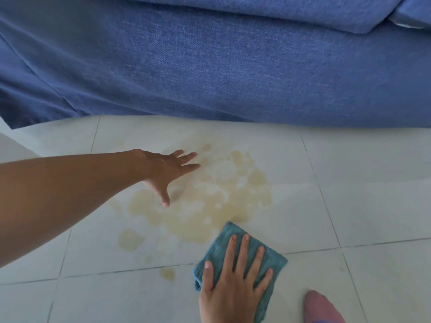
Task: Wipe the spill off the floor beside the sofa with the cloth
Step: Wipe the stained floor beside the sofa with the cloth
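A yellowish spill (205, 201) spreads in blotches over the pale floor tiles just in front of the blue sofa (210, 66). My right hand (235, 283) lies flat, fingers spread, on a folded teal cloth (268, 257) at the spill's near right edge. My left hand (168, 169) reaches out from the left with fingers apart, palm down over the spill's far left part, holding nothing.
The sofa's fabric front runs across the whole upper half, its lower edge meeting the tiled floor (361, 194). A pinkish knee or leg (319, 306) shows at the bottom right. Small separate drops (167, 273) lie near the tile joint.
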The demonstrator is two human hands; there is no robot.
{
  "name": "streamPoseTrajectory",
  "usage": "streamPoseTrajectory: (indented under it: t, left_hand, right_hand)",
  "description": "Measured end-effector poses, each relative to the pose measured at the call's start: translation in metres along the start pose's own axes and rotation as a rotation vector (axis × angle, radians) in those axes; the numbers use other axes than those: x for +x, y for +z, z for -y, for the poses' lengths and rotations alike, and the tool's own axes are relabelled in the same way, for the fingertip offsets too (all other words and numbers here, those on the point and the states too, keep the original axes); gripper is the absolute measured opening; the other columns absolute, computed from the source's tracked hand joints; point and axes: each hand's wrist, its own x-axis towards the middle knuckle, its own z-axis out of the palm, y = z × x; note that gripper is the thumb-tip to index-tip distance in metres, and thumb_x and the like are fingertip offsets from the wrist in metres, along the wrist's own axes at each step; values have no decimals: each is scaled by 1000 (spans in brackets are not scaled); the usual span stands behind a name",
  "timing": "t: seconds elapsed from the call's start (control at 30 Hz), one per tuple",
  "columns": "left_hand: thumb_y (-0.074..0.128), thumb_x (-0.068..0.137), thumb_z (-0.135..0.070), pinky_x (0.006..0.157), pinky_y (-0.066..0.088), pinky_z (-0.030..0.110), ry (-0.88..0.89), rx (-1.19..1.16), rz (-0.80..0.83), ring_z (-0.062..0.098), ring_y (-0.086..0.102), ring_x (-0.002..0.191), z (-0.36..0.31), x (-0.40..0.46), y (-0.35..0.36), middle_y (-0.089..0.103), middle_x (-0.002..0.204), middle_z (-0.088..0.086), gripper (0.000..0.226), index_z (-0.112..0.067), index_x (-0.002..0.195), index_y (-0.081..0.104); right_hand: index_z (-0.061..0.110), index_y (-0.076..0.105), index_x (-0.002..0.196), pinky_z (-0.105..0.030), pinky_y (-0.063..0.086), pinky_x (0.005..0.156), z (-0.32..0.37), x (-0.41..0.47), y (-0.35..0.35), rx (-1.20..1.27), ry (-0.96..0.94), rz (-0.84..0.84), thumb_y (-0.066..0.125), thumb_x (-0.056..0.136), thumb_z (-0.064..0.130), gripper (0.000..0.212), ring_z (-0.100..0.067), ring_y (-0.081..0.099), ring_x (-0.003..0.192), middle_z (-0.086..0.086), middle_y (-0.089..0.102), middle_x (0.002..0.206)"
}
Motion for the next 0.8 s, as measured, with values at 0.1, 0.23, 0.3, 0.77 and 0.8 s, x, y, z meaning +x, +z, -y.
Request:
streamPoseTrajectory:
  t: [0.1, 0.23, 0.3, 0.77, 0.8]
  left_hand:
    - [80, 71, -54, 118, 22, 58, -5, -1, -2, 23, -22, 149, 0, -1, 0, -34, 159, -5, 132, -33, 154, -19]
    - [80, 72, -54, 118, 20, 60, -3, -9, 1, 22, -23, 149, 0, -4, 2, -34, 159, -7, 131, -33, 154, -20]
    - [80, 72, -54, 118, 19, 60, -3, -15, 4, 22, -23, 149, 1, -6, 3, -34, 159, -7, 130, -34, 154, -20]
    - [75, 80, -43, 118, 16, 59, -32, -10, -5, 21, -20, 150, 10, -17, 20, -36, 158, -10, 121, -35, 154, -20]
    - [75, 80, -42, 118, 17, 59, -34, -9, -4, 21, -20, 150, 10, -18, 20, -36, 158, -10, 121, -35, 154, -20]
  right_hand:
    - [15, 44, 152, -73, 21, 113, 9, -6, 2, -3, -55, 14, 16, 98, 63, 78, -45, 31, 147, -10, 34, 163]
    - [16, 45, 152, -73, 21, 113, 20, -14, 6, -7, -137, 9, 37, 93, 59, 74, -45, 31, 148, -9, 32, 164]
    - [17, 44, 153, -73, 20, 114, 25, -18, 8, -4, -168, 17, 46, 86, 60, 80, -45, 30, 148, -8, 31, 165]
    - [22, 44, 154, -69, 21, 111, 64, -31, 2, 41, -358, 174, 53, 82, 63, 83, -44, 28, 149, -7, 33, 164]
    - [25, 43, 154, -69, 20, 111, 67, -31, 2, 45, -369, 191, 54, 82, 63, 82, -44, 28, 149, -7, 33, 164]
